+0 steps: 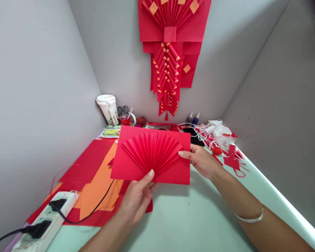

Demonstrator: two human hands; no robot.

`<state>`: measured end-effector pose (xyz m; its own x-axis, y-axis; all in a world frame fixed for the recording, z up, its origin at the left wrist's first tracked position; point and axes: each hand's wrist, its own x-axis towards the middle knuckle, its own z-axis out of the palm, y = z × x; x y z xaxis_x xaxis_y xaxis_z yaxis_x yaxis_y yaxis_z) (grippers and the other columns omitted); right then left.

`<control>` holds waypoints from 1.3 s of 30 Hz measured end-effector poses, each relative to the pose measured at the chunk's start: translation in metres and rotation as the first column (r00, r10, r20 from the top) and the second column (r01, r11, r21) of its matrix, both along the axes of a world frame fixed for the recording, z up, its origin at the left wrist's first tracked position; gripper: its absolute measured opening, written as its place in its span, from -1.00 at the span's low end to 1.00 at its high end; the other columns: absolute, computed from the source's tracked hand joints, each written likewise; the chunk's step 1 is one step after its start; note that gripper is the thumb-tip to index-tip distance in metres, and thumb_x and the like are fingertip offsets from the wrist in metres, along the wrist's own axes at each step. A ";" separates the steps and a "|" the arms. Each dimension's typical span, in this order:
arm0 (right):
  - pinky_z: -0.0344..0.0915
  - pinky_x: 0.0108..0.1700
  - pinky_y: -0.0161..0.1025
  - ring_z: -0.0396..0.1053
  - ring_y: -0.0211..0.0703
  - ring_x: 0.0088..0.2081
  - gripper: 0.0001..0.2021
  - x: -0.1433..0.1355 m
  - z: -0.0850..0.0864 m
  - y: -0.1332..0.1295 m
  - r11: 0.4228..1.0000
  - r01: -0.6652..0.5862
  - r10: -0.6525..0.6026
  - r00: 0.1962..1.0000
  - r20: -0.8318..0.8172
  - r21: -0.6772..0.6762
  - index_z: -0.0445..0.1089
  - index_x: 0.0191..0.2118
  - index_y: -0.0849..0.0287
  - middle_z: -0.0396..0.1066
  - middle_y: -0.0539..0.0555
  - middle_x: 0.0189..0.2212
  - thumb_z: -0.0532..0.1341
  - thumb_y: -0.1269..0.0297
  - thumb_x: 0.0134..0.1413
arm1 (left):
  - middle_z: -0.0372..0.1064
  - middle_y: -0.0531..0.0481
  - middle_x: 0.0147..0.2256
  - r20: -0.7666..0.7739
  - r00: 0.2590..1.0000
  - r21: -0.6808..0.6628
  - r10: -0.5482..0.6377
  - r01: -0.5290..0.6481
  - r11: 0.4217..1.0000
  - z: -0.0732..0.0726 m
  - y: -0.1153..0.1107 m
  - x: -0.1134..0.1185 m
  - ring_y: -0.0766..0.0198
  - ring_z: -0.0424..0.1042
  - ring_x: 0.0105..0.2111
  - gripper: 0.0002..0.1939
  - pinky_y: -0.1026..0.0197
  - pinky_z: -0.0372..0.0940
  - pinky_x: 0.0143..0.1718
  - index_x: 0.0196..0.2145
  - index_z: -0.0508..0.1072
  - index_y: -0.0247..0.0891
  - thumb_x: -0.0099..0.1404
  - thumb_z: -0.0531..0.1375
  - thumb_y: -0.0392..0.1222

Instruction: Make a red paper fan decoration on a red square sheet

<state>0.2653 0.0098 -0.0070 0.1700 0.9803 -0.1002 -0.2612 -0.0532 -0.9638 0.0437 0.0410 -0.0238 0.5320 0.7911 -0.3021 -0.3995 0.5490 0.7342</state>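
Note:
A red card is held up over the table, its front face toward me. Across it spreads a pleated red paper fan, folds meeting at the bottom middle. My left hand is closed on the card's lower edge, its thumb pressing the fan's base and the fingers behind. At the right edge my right hand pinches the card, with its thumb on the fan's right end. The fingers behind the card are mostly hidden.
Red and orange paper sheets and a power strip lie at left. A white cup, scissors and glue bottles stand at the back. Paper scraps heap at right. A red paper decoration hangs on the wall.

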 end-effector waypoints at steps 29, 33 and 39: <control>0.44 -0.04 0.04 0.52 0.14 -0.10 -0.64 0.014 -0.016 0.003 0.994 0.028 -0.050 0.978 -0.205 -0.108 0.45 -0.09 0.08 0.57 0.13 -0.15 0.37 0.15 -0.05 | 0.39 0.04 -0.51 -0.438 0.897 0.396 0.054 0.138 0.908 0.006 -0.008 -0.009 0.26 0.33 -0.49 -0.79 0.23 0.22 -0.41 -0.44 0.47 -0.21 0.17 0.29 -0.02; 0.44 -0.02 0.02 0.51 0.13 -0.08 -0.70 0.017 -0.014 0.004 0.989 0.072 -0.107 0.953 -0.282 -0.133 0.45 -0.12 0.08 0.57 0.11 -0.17 0.36 0.23 -0.04 | 0.27 0.09 -0.56 -0.487 0.804 0.720 0.340 0.151 0.677 0.010 -0.014 -0.012 0.28 0.25 -0.54 -0.82 0.24 0.15 -0.45 -0.45 0.41 -0.16 0.23 0.24 -0.06; 0.46 -0.03 0.00 0.52 0.11 -0.10 -0.64 -0.003 -0.012 0.000 0.987 0.076 -0.113 0.954 -0.279 -0.140 0.43 -0.07 0.08 0.54 0.12 -0.08 0.38 0.24 -0.04 | 0.24 -0.04 -0.34 -0.269 0.577 0.959 0.771 0.235 0.159 0.009 -0.005 -0.019 0.14 0.31 -0.30 -0.95 0.10 0.21 -0.18 -0.32 0.50 -0.14 0.24 0.23 -0.18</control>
